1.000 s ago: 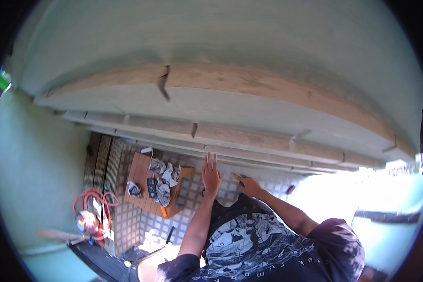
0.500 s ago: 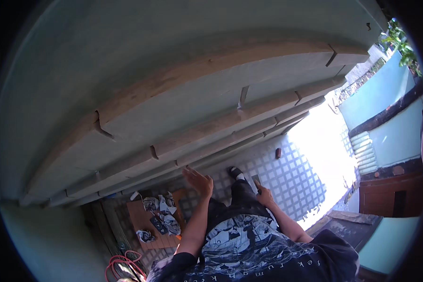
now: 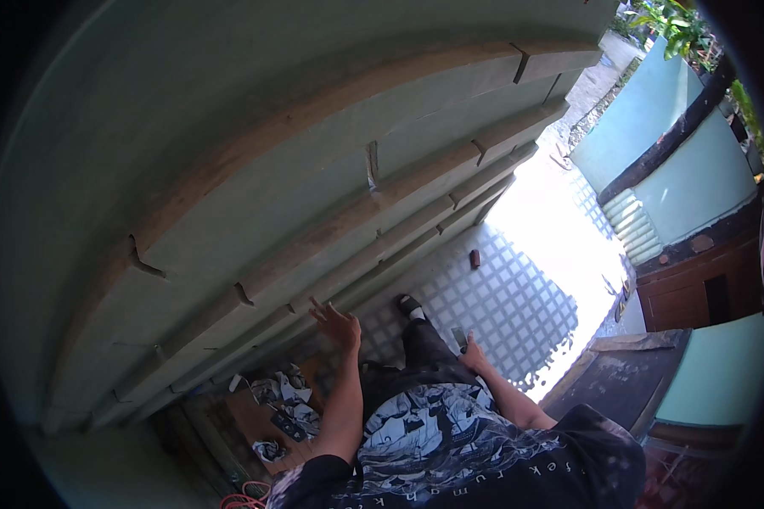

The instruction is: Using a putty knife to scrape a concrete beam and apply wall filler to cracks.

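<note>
My left hand [image 3: 339, 327] is raised beside the lower wooden battens [image 3: 348, 222] of the pale green wall, its fingers spread and nothing in it. Its fingertips are close to a batten; whether they touch I cannot tell. Lower and to the right, my right hand [image 3: 474, 355] is closed around the handle of a putty knife [image 3: 459, 337]. The wide, flat grey blade points away from me, and my fingers cover most of the handle. Several horizontal battens with dark notches run along the wall [image 3: 306, 178].
On the left floor, a brown board [image 3: 244, 413] bears crumpled newspaper [image 3: 293, 386] and a dark flat object [image 3: 288, 426]. A red cable [image 3: 244, 499] coils near it. A small dark red cylinder [image 3: 474, 260] stands on the tiled floor [image 3: 518, 297]. A dark tabletop [image 3: 620, 373] is at right.
My view has turned, so the wall and floor sit further left in it. The fingers of my left hand have spread apart. The right hand keeps its hold on the putty knife.
</note>
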### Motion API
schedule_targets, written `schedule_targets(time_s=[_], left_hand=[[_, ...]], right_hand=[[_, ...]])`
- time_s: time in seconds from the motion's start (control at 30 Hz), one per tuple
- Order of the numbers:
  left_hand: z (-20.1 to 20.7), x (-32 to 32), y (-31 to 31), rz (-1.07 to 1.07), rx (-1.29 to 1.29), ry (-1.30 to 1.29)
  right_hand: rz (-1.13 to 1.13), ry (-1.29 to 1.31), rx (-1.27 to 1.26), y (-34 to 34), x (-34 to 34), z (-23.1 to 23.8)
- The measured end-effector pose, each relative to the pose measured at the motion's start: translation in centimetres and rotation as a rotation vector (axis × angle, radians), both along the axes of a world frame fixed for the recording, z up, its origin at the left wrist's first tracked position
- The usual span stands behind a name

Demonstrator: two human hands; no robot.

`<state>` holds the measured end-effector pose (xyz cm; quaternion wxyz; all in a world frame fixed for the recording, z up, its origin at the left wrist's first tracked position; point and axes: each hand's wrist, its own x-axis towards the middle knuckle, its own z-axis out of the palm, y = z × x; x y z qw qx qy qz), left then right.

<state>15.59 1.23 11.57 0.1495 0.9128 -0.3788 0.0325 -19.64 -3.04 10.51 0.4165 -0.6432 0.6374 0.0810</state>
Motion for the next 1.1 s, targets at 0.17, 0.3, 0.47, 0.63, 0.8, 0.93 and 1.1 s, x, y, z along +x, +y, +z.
schedule_targets(time_s=[0.17,0.3,0.47,0.63,0.8,0.93,1.1], left_hand=[[-2.0,-4.1,-0.3,0.126,-0.028,0.356],[0.4,-2.9,-3.3,-0.353,-0.095,0.161],[1.2,0.6,-4.3,-0.239,0.096,0.082],[-0.5,0.9,-0.5,0.201,0.201,0.008],[-1.1,-0.4,-0.5,0.364,0.241,0.210],[-1.1,-0.1,-2.2,0.002,-0.026,0.141],[-4.5,2.9,1.7,0.121,0.094,0.314]], right_hand=[[-0.005,0.035,0.059,-2.6,0.8,0.1],[0.042,0.047,0.075,-5.1,1.6,-0.2],[0.091,0.032,-0.039,-8.8,0.9,-1.2],[0.017,-0.214,0.011,-14.5,4.8,4.0],[0.146,-0.320,-0.524,-22.3,9.6,3.4],[0.162,-0.387,-0.310,-25.5,13.4,6.7],[0.402,-0.473,-0.412,-25.6,14.0,6.1]])
